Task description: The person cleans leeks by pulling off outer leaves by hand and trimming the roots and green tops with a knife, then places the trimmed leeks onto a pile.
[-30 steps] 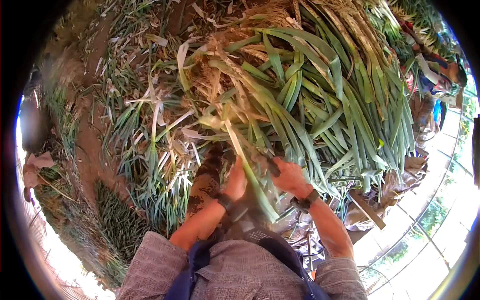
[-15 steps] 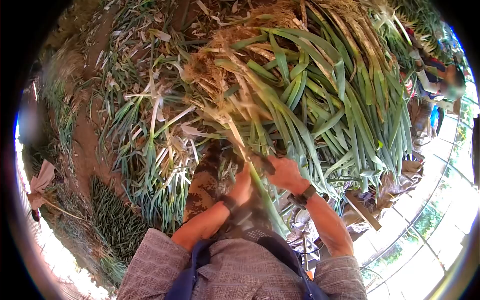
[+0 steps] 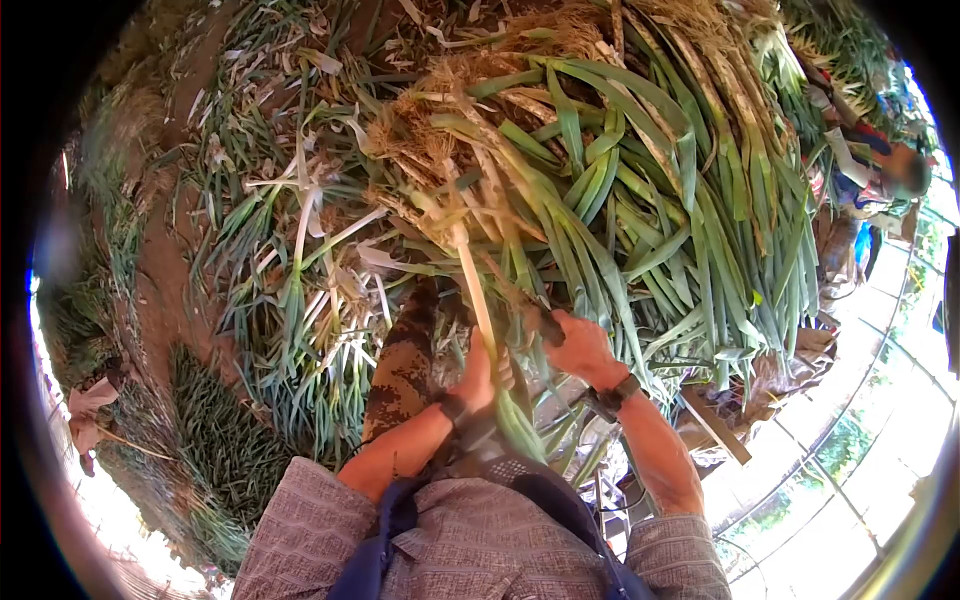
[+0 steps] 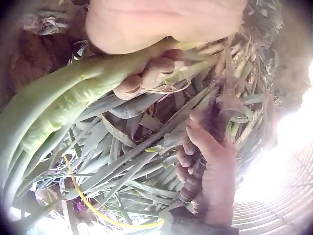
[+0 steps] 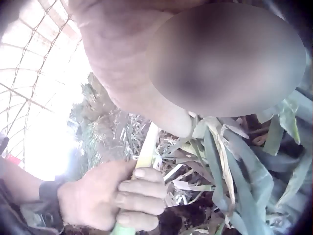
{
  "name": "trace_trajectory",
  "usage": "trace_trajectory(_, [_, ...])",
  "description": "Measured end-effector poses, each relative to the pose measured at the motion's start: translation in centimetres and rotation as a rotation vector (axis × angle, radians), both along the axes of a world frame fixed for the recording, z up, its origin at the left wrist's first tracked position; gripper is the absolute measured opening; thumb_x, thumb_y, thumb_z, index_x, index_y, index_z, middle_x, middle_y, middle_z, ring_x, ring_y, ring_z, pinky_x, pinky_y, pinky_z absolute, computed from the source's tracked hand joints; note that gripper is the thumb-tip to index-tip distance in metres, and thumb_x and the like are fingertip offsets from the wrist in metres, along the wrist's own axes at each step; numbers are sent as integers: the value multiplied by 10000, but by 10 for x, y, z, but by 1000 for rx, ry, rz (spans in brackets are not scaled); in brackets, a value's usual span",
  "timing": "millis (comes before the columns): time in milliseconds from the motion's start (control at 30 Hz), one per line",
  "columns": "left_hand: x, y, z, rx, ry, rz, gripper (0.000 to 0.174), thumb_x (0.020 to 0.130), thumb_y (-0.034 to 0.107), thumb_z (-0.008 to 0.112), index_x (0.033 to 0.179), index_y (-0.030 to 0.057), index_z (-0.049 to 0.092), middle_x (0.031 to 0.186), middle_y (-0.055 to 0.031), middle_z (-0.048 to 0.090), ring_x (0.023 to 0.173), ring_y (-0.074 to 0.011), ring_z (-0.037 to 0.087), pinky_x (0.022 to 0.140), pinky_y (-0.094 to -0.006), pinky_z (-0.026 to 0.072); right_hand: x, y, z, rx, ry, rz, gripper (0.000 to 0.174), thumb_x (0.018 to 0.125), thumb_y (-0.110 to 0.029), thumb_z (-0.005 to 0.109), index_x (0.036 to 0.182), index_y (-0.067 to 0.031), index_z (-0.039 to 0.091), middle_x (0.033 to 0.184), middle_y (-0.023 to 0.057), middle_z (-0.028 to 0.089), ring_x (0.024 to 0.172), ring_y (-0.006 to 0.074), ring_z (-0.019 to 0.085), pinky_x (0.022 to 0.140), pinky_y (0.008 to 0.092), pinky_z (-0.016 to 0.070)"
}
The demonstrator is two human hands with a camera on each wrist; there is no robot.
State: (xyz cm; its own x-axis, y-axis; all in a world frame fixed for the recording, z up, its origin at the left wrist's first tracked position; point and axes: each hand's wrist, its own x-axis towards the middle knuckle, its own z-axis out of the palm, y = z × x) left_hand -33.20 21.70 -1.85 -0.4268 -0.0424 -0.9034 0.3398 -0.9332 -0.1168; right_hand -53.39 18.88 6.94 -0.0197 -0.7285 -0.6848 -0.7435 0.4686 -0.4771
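A leek (image 3: 470, 280) stands out in front of the body, its blurred root end up and its green leaves toward the lap. My left hand (image 3: 478, 375) grips it around the stalk, and the left wrist view shows the curled fingertips (image 4: 146, 81) against the green part. To the right, my right hand (image 3: 582, 350) holds a dark-handled knife (image 3: 548, 326), whose brownish blade is blurred and points up toward the stalk. In the right wrist view a blurred oval covers much of the right hand (image 5: 132, 68).
A big heap of leeks (image 3: 650, 200) lies ahead and to the right, roots away from me. Loose trimmed leaves (image 3: 290, 270) cover the ground at the left. A camouflage-patterned leg (image 3: 402, 375) is beside the left hand. Another person (image 3: 880, 165) is at the far right.
The leek has tipped more upright, its leafy end swinging left toward the body. A longer pale length of stalk shows above the left hand. The right hand stays close to it with the knife.
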Motion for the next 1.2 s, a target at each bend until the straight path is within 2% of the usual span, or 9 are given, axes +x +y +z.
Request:
trace_trajectory(167, [16, 1, -1, -100, 256, 24, 699, 933, 742, 218, 583, 160, 385, 501, 37, 272, 484, -158, 285, 485, -324, 306, -7, 2, -4, -12, -31, 103, 396, 779, -270, 658, 1138, -111, 605, 836, 230, 671, 806, 435, 639, 729, 525, 509])
trace_trajectory(267, [16, -3, 6, -121, 319, 42, 692, 960, 696, 227, 554, 158, 384, 470, 37, 267, 481, -157, 292, 490, -327, 321, -7, 3, -8, -49, 14, -5, 408, 788, -278, 664, 1154, -111, 604, 834, 226, 672, 796, 426, 644, 720, 514, 514])
trace_trajectory(367, [18, -5, 9, -132, 391, 56, 669, 977, 659, 235, 574, 155, 407, 471, 44, 264, 481, -143, 297, 493, -311, 328, -6, 8, -5, -110, -68, 96, 420, 794, -284, 669, 1168, -105, 600, 830, 221, 675, 789, 420, 648, 715, 502, 519])
trace_trajectory(667, [23, -11, 3, -24, 468, 180, 643, 984, 625, 278, 611, 133, 459, 461, 47, 316, 395, -122, 320, 377, -288, 277, -6, 4, -11, -20, 13, -41, 453, 789, -282, 672, 1181, -71, 591, 860, 220, 681, 808, 425, 648, 740, 502, 519])
trace_trajectory(767, [19, -29, 17, -59, 402, 209, 651, 982, 632, 272, 612, 130, 460, 460, 44, 299, 399, -124, 314, 376, -290, 297, -20, -2, -25, 3, 60, -84, 459, 771, -295, 693, 1146, -47, 599, 897, 228, 679, 849, 421, 645, 760, 494, 514])
trace_trajectory(833, [18, -58, 34, -144, 153, 247, 655, 976, 648, 274, 616, 133, 459, 469, 40, 286, 400, -127, 309, 373, -291, 310, -28, -18, -24, -91, 113, -205, 430, 773, -353, 653, 1090, -65, 615, 922, 235, 676, 886, 452, 629, 793, 507, 514])
trace_trajectory(933, [32, -109, 43, -378, 7, 346, 666, 913, 758, 282, 713, 160, 497, 516, 45, 264, 442, -121, 286, 424, -291, 257, -37, -43, -18, -8, 130, -130, 484, 753, -367, 670, 1094, -28, 616, 948, 243, 674, 932, 443, 626, 828, 492, 508])
trace_trajectory(1067, [74, -187, 61, -517, -191, 450, 657, 913, 751, 311, 774, 150, 534, 520, 59, 285, 449, -113, 305, 429, -280, 287, -44, -64, -30, 7, 118, -134, 492, 738, -346, 674, 1115, -35, 617, 995, 245, 665, 972, 424, 621, 860, 481, 492])
trace_trajectory(1200, [160, -258, 75, -767, -240, 383, 621, 920, 737, 323, 874, 163, 556, 549, 70, 333, 468, -86, 342, 412, -262, 310, -41, -93, -38, 3, 160, -69, 447, 735, -314, 671, 1073, -25, 629, 1032, 246, 657, 1007, 422, 611, 871, 482, 483])
